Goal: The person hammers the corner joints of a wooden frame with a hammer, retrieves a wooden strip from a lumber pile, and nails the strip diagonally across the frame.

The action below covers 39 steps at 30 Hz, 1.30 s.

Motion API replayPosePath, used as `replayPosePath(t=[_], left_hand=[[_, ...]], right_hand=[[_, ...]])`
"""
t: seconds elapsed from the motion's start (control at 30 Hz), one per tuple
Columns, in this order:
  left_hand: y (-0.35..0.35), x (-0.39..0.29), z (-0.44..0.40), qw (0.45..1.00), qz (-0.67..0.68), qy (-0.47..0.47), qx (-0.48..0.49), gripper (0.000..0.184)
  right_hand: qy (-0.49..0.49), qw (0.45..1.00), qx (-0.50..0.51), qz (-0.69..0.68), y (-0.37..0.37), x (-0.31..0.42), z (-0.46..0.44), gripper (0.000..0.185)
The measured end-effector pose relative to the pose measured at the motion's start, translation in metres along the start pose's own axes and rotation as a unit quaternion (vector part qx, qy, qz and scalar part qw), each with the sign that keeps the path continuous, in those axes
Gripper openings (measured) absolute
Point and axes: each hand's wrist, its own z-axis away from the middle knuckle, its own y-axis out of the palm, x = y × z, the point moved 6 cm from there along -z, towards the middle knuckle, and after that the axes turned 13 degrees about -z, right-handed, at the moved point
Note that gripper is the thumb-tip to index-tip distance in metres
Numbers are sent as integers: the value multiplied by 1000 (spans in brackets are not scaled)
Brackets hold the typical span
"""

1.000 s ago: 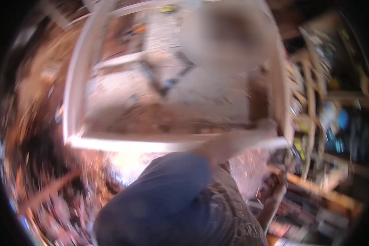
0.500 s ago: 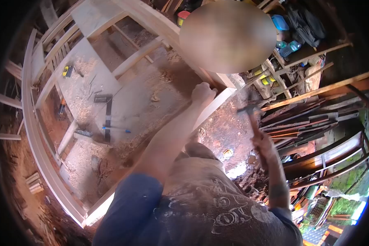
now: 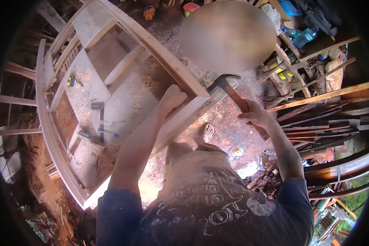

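Note:
A claw hammer [image 3: 233, 98] with a wooden handle is gripped in my right hand [image 3: 255, 116]. Its dark head lies close beside the near right corner of a large pale wooden frame [image 3: 168, 59]. My left hand [image 3: 173, 100] is closed at the inner side of that corner, against the end board [image 3: 180, 119]; whether it holds anything small is hidden. Inside the frame, a dark square [image 3: 101, 123], a blue pen [image 3: 107, 132] and a yellow tape measure [image 3: 71, 81] rest on a panel with wood shavings.
Stacked timber strips [image 3: 324, 131] lie at the right. Beyond them are shelves with bottles [image 3: 305, 37] and a blue container [image 3: 290, 7]. A red tub [image 3: 190, 8] stands at the top. My sandalled foot [image 3: 208, 132] is on the dirt floor. A blurred oval hides the upper middle.
The hammer has come up and left to the frame's corner in my right hand. In view, the corner and my left hand have shifted left and slightly down.

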Motion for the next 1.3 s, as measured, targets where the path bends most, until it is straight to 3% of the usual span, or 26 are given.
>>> replayPosePath(t=[0.03,0.13,0.23,0.33,0.4,0.5,0.57,0.6,0.63,0.7,0.73,0.77,0.8,0.87,0.9,0.93,0.97,1.03,1.17,1.27,1.3], left_hand=[[-2,0,-5,999,-31,-16,-10,34],[-1,0,-3,997,-53,-44,-21,34],[-4,-11,5,992,-93,-52,-65,35],[1,-3,-1,989,-115,-55,-76,36],[1,-1,-1,989,-119,-62,-67,36],[-3,-2,-1,992,-113,-40,-50,36],[13,16,-13,994,-100,11,-53,35],[-3,-18,22,997,9,49,-66,36],[5,-2,4,991,-94,71,-64,40],[6,0,4,990,-103,68,-62,40],[6,1,11,994,-58,62,-65,41],[9,5,10,990,-47,71,-111,41],[5,7,15,994,-38,45,-94,41],[11,13,13,995,-12,31,-91,33],[11,19,14,994,4,29,-108,32],[9,27,25,992,18,33,-121,31],[1,36,44,990,6,60,-131,29],[-24,64,90,983,-7,122,-137,28],[-81,157,211,975,57,207,-55,26],[-137,232,312,969,73,183,-146,38],[-150,260,334,972,46,177,-146,41]], right_hand=[[-15,1000,15,17,-15,8,-6,42],[-29,988,-120,-91,-67,21,-14,31],[-77,943,-209,-249,-100,16,-34,25],[-54,969,-183,-157,-37,0,-18,20],[11,999,30,-19,21,-12,-4,26],[-1,998,22,51,-2,-9,-10,41],[7,994,-14,-105,0,-26,-8,39],[11,984,-18,-178,8,-34,-9,39],[15,980,-55,-192,11,-40,-8,36],[47,962,-132,-233,10,-77,-7,27],[19,957,-90,-275,20,-84,-3,12],[4,947,-77,-311,14,-113,-8,8],[15,931,-129,-341,22,-120,-4,17],[45,897,-137,-419,18,-163,-2,27],[64,895,-163,-410,6,-188,-3,13],[85,845,-166,-502,25,-187,13,10],[39,857,-244,-452,40,-184,34,11],[61,828,-206,-518,29,-253,46,11],[87,733,-255,-625,112,-322,82,9],[58,623,-332,-706,194,-347,142,6],[61,677,-325,-658,229,-346,153,3]])
